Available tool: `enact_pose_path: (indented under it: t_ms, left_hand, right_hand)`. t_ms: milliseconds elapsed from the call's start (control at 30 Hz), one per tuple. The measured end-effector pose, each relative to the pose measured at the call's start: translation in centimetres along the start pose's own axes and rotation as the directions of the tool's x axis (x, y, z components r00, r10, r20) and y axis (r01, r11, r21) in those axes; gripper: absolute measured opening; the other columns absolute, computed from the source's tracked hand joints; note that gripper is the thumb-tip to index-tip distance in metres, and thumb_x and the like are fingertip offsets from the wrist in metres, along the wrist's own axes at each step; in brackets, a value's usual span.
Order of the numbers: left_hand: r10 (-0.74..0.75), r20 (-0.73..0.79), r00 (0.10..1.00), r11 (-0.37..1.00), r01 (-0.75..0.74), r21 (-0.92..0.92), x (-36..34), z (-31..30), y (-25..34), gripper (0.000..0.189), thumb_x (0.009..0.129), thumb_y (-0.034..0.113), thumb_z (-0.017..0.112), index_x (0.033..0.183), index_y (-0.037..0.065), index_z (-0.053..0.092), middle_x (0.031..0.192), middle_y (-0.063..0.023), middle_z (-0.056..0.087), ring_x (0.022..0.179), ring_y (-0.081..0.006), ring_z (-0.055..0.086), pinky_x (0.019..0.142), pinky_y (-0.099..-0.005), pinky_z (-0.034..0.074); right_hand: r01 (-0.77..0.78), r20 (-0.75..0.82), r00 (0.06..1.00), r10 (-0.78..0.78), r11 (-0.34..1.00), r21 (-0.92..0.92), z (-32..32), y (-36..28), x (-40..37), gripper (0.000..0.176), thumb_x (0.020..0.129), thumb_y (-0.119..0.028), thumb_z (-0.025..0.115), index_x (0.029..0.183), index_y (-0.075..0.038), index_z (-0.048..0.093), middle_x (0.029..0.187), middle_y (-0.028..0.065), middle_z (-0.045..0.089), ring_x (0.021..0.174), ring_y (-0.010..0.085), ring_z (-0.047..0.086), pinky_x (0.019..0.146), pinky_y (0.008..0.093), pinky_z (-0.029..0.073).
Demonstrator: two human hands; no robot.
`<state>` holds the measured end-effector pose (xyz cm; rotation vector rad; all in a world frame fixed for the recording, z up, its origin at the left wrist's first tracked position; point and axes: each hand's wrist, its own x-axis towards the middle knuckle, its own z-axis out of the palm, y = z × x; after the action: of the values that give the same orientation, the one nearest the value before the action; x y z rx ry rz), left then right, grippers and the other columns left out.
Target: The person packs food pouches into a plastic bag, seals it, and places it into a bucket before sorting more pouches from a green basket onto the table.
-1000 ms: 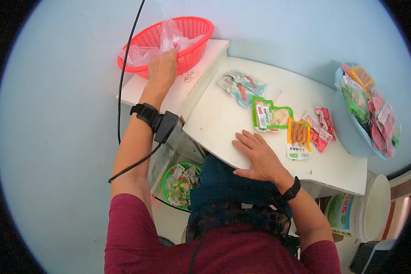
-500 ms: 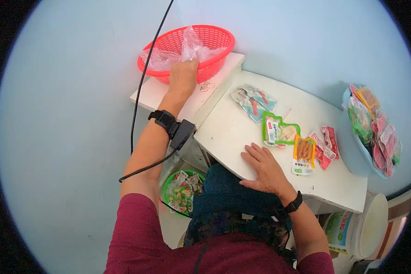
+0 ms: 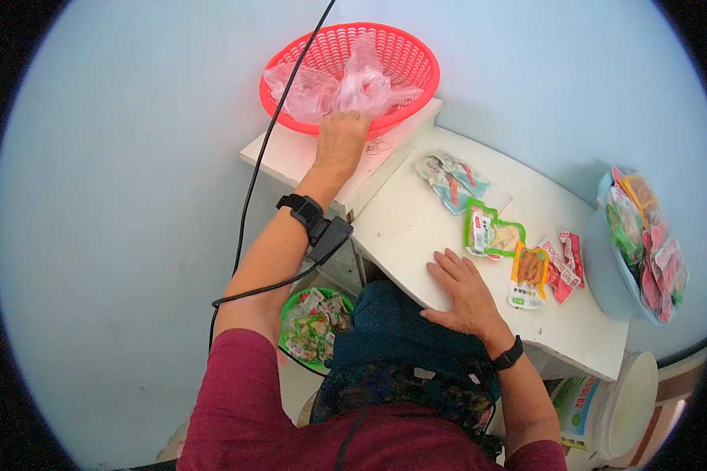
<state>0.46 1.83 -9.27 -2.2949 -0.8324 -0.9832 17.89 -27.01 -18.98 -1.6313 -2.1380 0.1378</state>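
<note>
At the far left corner, on a low white side stand (image 3: 287,157), the red mesh basket (image 3: 426,78) is sitting with its near rim overhanging toward the person, and crumpled clear plastic bags (image 3: 353,82) are piling up inside it. The left hand (image 3: 342,137) is reaching to that near rim, fingers curled against the plastic; whether it is actually gripping a bag I cannot tell, as the fingertips are hidden. The right hand (image 3: 463,286) is lying flat and spread on the tabletop (image 3: 408,224), holding nothing, close to its near edge.

Bare white surface is lying open between the two hands. Beyond the right hand, six snack packets are lying in a loose row: two teal packets (image 3: 452,177), one green-edged packet (image 3: 491,231), one orange-edged sausage packet (image 3: 529,271) and what look like two red packets (image 3: 564,263). One blue basin (image 3: 601,271) full of packets is overhanging the right edge. Below, one green basket (image 3: 291,302) of packets is sitting beside the person's knees, and one white bucket (image 3: 632,400) is standing at the lower right.
</note>
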Motion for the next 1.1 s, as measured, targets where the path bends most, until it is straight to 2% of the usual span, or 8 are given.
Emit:
enact_pose_path:
  t_ms: [167,467,567,700,733,767,967,1100]
  left_hand:
    - [0.017,-0.044,0.999,0.995,-0.012,0.101,-0.4,0.7,0.6,0.008,0.078,0.013,0.058,0.086,0.01,0.059,0.077,-0.0076,0.061,0.078,-0.0253,0.063,0.067,-0.0395,0.047]
    - [-0.047,0.008,0.999,0.998,0.046,0.053,0.3,0.8,-0.7,0.01,0.082,0.008,0.051,0.089,0.008,0.058,0.079,-0.0123,0.061,0.078,-0.0312,0.062,0.067,-0.0452,0.047]
    - [0.022,-0.106,0.994,0.99,-0.007,0.143,0.3,1.6,-1.5,0.008,0.081,0.009,0.054,0.088,0.009,0.058,0.078,-0.0091,0.061,0.076,-0.0272,0.062,0.064,-0.0418,0.047]
    - [0.059,-0.182,0.982,0.992,-0.038,0.121,0.5,2.6,-3.1,0.011,0.082,0.008,0.053,0.092,0.008,0.06,0.079,-0.0115,0.062,0.075,-0.0293,0.062,0.067,-0.0438,0.048]
    - [0.036,-0.177,0.984,0.988,-0.008,0.156,0.5,2.4,-3.0,0.015,0.083,0.008,0.053,0.096,0.007,0.061,0.08,-0.0121,0.062,0.077,-0.0292,0.062,0.066,-0.044,0.049]
    - [0.023,-0.087,0.996,0.997,-0.016,0.077,0.3,2.7,-3.8,0.03,0.083,0.006,0.052,0.111,0.004,0.062,0.1,-0.0174,0.066,0.092,-0.034,0.064,0.081,-0.0448,0.05]
    - [0.001,-0.017,1.0,0.994,0.001,0.11,1.3,0.4,-2.2,0.038,0.079,0.001,0.061,0.116,0.006,0.055,0.086,-0.0163,0.061,0.083,-0.0382,0.06,0.073,-0.0486,0.046]
    - [-0.025,-0.028,0.999,0.994,0.027,0.105,1.3,0.1,-1.3,0.048,0.081,0.004,0.064,0.127,0.007,0.05,0.11,-0.0194,0.058,0.104,-0.0375,0.056,0.087,-0.0474,0.045]
  right_hand:
    - [-0.005,0.012,1.0,0.005,1.0,-0.013,0.0,0.0,0.1,0.08,0.067,-0.041,0.077,0.131,-0.003,0.049,0.142,0.018,0.042,0.136,0.0357,0.034,0.113,0.0494,0.026]
    - [0.012,0.003,1.0,-0.012,1.0,-0.01,0.0,0.0,0.1,0.08,0.067,-0.039,0.078,0.132,-0.004,0.048,0.142,0.0177,0.042,0.136,0.0351,0.034,0.112,0.0488,0.026]
    - [0.026,-0.003,1.0,-0.026,1.0,-0.001,0.1,0.2,0.2,0.079,0.067,-0.039,0.077,0.132,-0.004,0.048,0.142,0.0177,0.042,0.135,0.0351,0.034,0.112,0.0486,0.026]
    - [0.015,-0.02,1.0,-0.015,1.0,0.02,0.3,0.5,-0.2,0.078,0.067,-0.039,0.076,0.132,-0.004,0.048,0.141,0.018,0.042,0.135,0.035,0.034,0.112,0.0484,0.026]
    - [0.035,-0.03,0.999,-0.035,0.999,0.016,0.6,0.9,-0.3,0.08,0.068,-0.04,0.076,0.133,-0.004,0.047,0.142,0.0186,0.041,0.136,0.0351,0.034,0.112,0.0492,0.026]
    - [0.052,-0.04,0.998,-0.051,0.999,0.011,0.9,1.2,-0.6,0.081,0.069,-0.04,0.075,0.134,-0.003,0.045,0.142,0.0191,0.04,0.136,0.0352,0.034,0.111,0.05,0.026]
    - [0.042,-0.051,0.998,-0.042,0.999,0.006,0.6,1.0,-0.8,0.079,0.069,-0.04,0.076,0.131,-0.002,0.047,0.141,0.0176,0.042,0.135,0.0339,0.034,0.111,0.0469,0.028]
    - [0.046,-0.048,0.998,-0.045,0.999,0.002,0.4,1.0,-0.6,0.078,0.069,-0.041,0.075,0.131,-0.002,0.048,0.14,0.0172,0.043,0.135,0.0334,0.035,0.111,0.0464,0.028]
